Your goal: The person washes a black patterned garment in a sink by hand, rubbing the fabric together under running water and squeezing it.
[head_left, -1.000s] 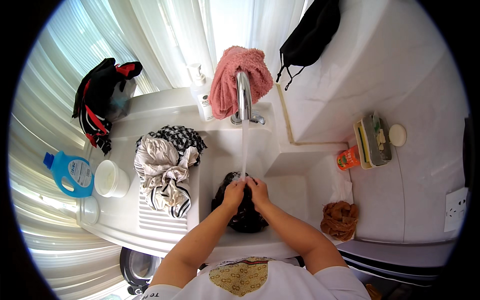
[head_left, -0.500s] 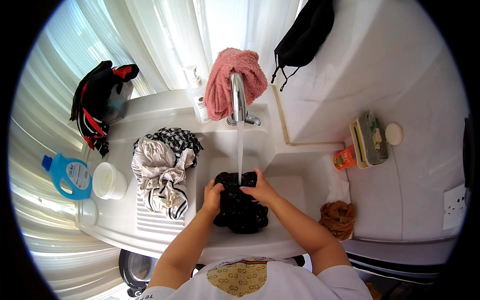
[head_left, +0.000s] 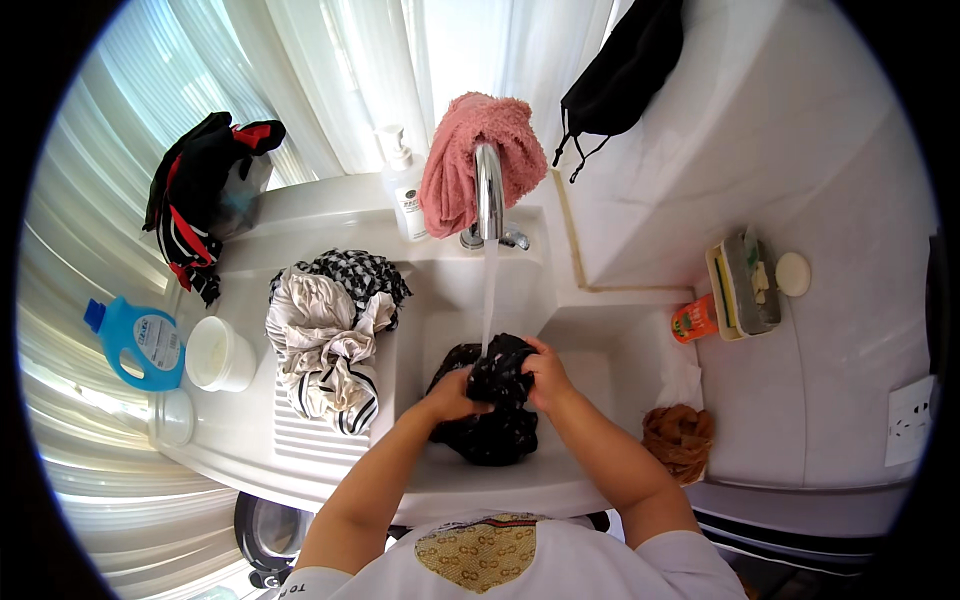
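Note:
A black cloth garment with small light specks [head_left: 490, 437] lies bunched in the white sink basin [head_left: 590, 365]. Water from the chrome faucet [head_left: 489, 190] runs down onto it. My right hand [head_left: 547, 377] grips a raised fold at the garment's upper right. My left hand [head_left: 456, 394] is closed on the cloth from the left, its fingertips partly hidden under the fold. The garment's exact kind cannot be made out.
Left of the basin, a heap of white and patterned clothes [head_left: 325, 330] lies on the ridged washboard [head_left: 310, 440]. A white tub [head_left: 220, 355] and blue detergent jug [head_left: 140, 345] stand farther left. A pink towel [head_left: 455, 170] drapes behind the faucet; a brown cloth [head_left: 678, 440] sits right.
My right hand has lifted and folded part of the black garment under the stream. My left hand has moved right and inward beneath the fold. The view has shifted slightly.

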The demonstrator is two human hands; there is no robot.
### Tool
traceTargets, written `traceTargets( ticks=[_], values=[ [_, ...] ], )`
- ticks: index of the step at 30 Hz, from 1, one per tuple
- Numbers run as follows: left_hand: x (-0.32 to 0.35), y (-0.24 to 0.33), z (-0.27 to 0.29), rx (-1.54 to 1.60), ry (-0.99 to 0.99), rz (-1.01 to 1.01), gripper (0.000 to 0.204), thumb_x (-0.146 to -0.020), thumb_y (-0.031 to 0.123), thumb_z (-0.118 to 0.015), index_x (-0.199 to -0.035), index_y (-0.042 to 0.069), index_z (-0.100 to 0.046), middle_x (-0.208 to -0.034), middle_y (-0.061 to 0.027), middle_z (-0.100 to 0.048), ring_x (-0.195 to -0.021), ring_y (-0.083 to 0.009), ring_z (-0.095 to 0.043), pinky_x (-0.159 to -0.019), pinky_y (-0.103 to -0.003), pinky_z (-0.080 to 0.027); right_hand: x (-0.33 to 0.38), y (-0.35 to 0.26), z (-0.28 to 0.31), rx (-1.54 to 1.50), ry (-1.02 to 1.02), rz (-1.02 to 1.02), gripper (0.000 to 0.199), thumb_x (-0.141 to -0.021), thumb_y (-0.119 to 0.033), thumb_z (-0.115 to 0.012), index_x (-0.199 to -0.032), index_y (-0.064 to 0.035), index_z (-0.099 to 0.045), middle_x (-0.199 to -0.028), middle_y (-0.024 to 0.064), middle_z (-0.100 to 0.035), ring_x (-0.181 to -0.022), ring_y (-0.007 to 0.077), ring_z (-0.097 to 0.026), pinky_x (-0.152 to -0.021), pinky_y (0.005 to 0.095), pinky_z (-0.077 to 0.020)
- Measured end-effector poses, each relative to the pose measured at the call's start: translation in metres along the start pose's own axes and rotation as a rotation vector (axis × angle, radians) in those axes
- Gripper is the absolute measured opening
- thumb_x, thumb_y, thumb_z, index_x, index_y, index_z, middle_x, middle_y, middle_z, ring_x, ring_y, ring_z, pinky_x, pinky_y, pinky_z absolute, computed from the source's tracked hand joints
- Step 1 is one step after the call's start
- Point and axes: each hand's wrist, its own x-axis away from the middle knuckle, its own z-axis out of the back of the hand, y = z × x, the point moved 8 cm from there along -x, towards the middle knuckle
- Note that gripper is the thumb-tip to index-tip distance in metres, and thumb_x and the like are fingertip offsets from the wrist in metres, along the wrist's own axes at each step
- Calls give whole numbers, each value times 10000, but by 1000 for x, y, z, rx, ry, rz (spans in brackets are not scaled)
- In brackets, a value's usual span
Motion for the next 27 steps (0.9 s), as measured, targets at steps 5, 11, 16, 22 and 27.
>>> traceTargets(
  ticks=[5,11,16,22,27],
  values=[
    [3,-32,-7,675,-11,47,580,-646,105,-645,-1207,18,-531,-1115,-149,-609,-1090,-283,-559,-981,-413,-423,6,-7,16,-142,-167,67,526,-680,13,-416,-1200,26,-498,-1153,143,-565,-1061,271,-559,-957,389,-445],
    [7,34,8,1355,186,172,488,-895,474,-504,-1190,86,-539,-1108,-101,-609,-1011,-245,-600,-909,-367,-476,-15,18,-4,261,27,311,536,-865,-270,-546,-1307,9,-432,-1236,156,-522,-1163,222,-481,-992,324,-373],
    [-15,-10,3,1121,445,134,521,-938,531,-424,-1151,66,-522,-1001,-70,-608,-887,-186,-601,-815,-335,-495,-19,35,-19,515,414,441,530,-858,-374,-627,-1223,-2,-529,-1114,145,-608,-1031,217,-572,-899,314,-430],
    [-6,-11,-8,1008,660,256,442,-939,393,-507,-1131,-5,-496,-967,-101,-600,-834,-199,-589,-729,-333,-492,-2,27,-16,664,575,598,300,-803,-288,-648,-851,8,-637,-782,150,-662,-715,286,-626,-692,376,-486],
    [-6,-29,-12,794,725,282,310,-886,273,-558,-967,-24,-592,-843,-101,-620,-764,-178,-576,-674,-302,-462,-13,42,6,648,580,647,241,-775,-230,-642,-798,10,-627,-701,159,-636,-640,296,-609,-630,379,-481]
  ],
)
